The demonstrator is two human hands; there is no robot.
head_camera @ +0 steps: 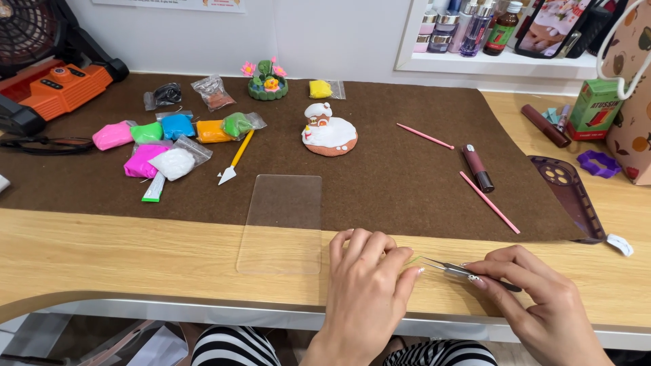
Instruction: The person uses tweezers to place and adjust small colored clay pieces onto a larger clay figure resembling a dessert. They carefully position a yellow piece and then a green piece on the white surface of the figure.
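At the near edge of the wooden desk (102, 257), the left hand (366, 285) rests palm down, its fingers curled together with the fingertips pinched on a thin green sliver (411, 260). Just right of it, the right hand (536, 291) has its grip closed on metal tweezers (451, 268), whose tips point left and meet the green sliver at the left fingertips. Left of the hands, a clear plastic sheet (281, 224) lies flat, half on the bare wood and half on the brown felt mat (393, 176) that covers the farther part of the desk.

Farther out on the mat, right of centre, lie two pink sticks (489, 202) and a dark red tube (477, 167). A dark purple tool case (575, 196) overlaps the mat's right edge. In the middle stands a small clay house (328, 130) with white snow on a round base. To its left lies a yellow-handled sculpting knife (237, 158), and beyond that a cluster of bagged clay lumps (166, 139) in pink, green, blue, orange and white. At the far edge sit a clay flower pond (267, 83) and a yellow clay bag (321, 89). An orange and black fan (51, 74) stands in the far left corner.
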